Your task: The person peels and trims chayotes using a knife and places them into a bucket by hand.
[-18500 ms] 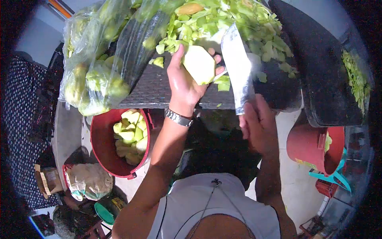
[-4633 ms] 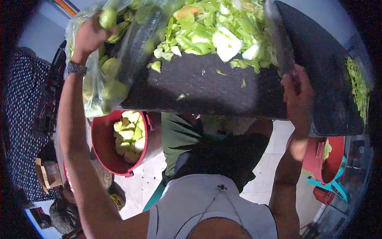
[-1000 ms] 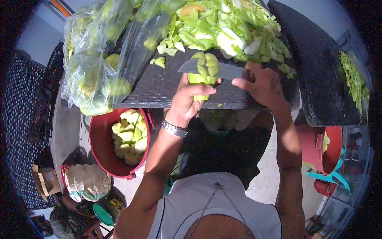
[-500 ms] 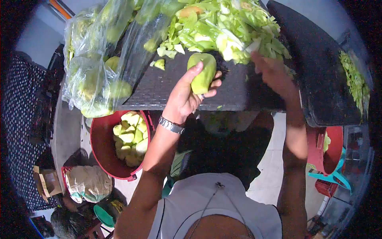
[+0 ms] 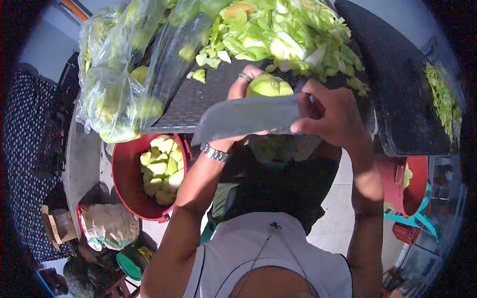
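Observation:
A pale green chayote (image 5: 270, 86) is gripped in my left hand (image 5: 239, 88), which wears a ring and a steel watch at the wrist. Its ridged end faces up. My right hand (image 5: 335, 115) is closed around the handle of a wide-bladed knife (image 5: 248, 116). The blade lies across in front of the chayote and hides its lower part and most of my left fingers. Whether the edge touches the chayote I cannot tell. Behind both hands a heap of green peelings (image 5: 285, 37) covers the dark work surface (image 5: 198, 107).
Clear plastic bags of chayotes (image 5: 119, 99) hang over the surface's left edge. Below stands a red bucket (image 5: 121, 191) of cut pale pieces (image 5: 161, 169). To the right are a black board (image 5: 397, 89), more greens (image 5: 441, 94) and another red container (image 5: 416, 186).
My right hand has come from the peelings toward the chayote, and the knife now shows in it. My left hand has turned the chayote, its ridged end now up.

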{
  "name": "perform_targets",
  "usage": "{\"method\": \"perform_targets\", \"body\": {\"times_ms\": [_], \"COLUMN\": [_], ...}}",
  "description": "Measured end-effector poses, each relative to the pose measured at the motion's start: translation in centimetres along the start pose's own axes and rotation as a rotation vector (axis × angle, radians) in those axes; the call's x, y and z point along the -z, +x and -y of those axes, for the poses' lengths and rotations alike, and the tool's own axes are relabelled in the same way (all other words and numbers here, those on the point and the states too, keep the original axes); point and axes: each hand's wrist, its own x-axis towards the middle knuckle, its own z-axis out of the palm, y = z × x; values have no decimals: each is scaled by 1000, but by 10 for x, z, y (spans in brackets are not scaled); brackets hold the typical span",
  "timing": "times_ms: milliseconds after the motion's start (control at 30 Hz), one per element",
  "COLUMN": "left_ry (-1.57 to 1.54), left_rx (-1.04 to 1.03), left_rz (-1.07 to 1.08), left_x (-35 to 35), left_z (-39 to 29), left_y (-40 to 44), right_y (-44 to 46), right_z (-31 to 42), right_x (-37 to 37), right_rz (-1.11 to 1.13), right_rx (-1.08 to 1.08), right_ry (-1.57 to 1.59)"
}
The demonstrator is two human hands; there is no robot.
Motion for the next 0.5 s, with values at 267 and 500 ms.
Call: {"method": "perform_targets", "body": {"times_ms": [267, 500], "left_ry": [-339, -320], "left_rx": [325, 327], "left_rz": [-112, -138], "left_x": [12, 18], "left_z": [-8, -14], "left_y": [-8, -9], "right_y": [18, 10], "right_z": [-75, -36], "right_x": [-1, -5], "right_rz": [9, -71], "right_rx": [-62, -89], "right_ry": [-81, -150]}}
